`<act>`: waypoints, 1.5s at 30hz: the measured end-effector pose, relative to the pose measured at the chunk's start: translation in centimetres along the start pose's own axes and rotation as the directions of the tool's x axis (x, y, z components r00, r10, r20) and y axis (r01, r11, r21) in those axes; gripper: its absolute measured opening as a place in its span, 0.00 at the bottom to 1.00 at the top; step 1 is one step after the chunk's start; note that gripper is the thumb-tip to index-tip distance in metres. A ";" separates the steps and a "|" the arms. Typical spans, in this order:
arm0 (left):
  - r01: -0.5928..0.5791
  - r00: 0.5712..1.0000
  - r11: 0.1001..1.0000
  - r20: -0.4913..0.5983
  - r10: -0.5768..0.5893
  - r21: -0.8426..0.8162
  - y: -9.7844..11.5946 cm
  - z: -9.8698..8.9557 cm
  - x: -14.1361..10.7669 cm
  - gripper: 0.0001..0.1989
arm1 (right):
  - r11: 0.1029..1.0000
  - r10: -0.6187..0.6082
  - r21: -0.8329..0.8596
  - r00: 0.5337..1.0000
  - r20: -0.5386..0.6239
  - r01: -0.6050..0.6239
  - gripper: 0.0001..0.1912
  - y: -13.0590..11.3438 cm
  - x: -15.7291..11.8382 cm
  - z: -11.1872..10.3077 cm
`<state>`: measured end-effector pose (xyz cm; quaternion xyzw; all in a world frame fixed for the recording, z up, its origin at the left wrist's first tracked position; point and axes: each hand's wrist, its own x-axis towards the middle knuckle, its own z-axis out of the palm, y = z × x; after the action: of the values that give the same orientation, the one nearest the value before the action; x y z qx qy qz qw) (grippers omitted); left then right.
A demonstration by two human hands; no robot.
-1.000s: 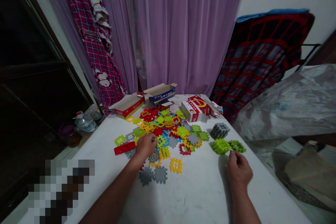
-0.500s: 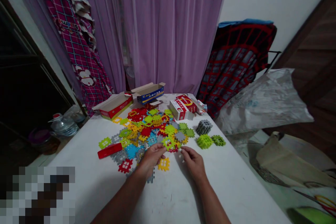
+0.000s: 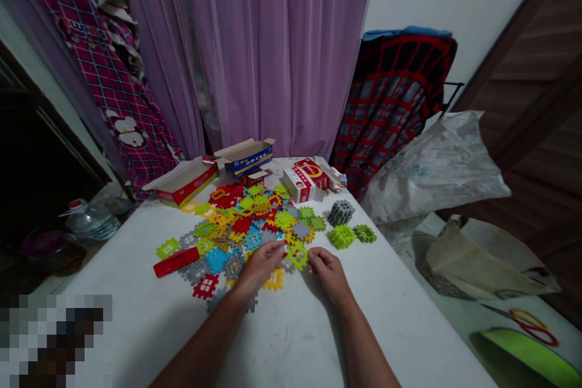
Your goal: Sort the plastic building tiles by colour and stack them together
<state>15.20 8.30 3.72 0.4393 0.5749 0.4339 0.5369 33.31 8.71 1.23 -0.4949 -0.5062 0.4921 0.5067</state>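
A lime-green interlocking plastic tile [image 3: 297, 256] with a notched edge and window-like holes stands between my hands. At its right edge, my right hand [image 3: 331, 273] is closed, thumb and forefinger pinching it. My left hand [image 3: 262, 265] is closed too, its fingertips near the tile's left side; a speck of red shows there, and what they grip is hidden. Under and behind my left hand spreads a heap of similar tiles in red, yellow, blue, grey and green. A yellow tile [image 3: 274, 279] lies just below the left hand, and a red tile [image 3: 206, 286] is farther left.
Right of the heap are a grey tile stack [image 3: 341, 213], a lime-green stack [image 3: 342, 236] and a darker green one [image 3: 365, 233]. A red bar-shaped piece [image 3: 176, 262] lies left. Opened boxes, including a blue box [image 3: 249, 160] and a red-and-white box [image 3: 305, 182], line the back.
The view has swung right, so the scene sits farther left. The lime-green tile has moved right, against my right fingers. The red tile seen beneath it earlier is no longer visible there.
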 end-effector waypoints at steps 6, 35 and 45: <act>-0.049 0.992 0.994 0.119 0.037 0.098 0.0 -0.2 1.0 0.17 | 0.995 -0.097 -0.037 0.995 0.020 0.097 0.22 0.4 0.0 -0.1; 0.093 0.995 0.988 -0.030 -0.098 -0.126 0.2 2.0 0.0 0.21 | 0.712 -0.511 -0.606 0.854 -0.103 0.353 0.15 1.1 -1.0 1.6; -0.070 0.993 0.996 -0.089 0.074 0.046 -1.3 1.9 0.0 0.23 | 0.747 -0.509 -0.650 0.749 -0.424 0.140 0.22 0.9 0.8 -2.5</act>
<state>17.09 8.02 2.41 0.4511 0.5916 0.4598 0.4848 35.85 9.50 0.31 -0.6481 -0.5347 0.0378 0.5410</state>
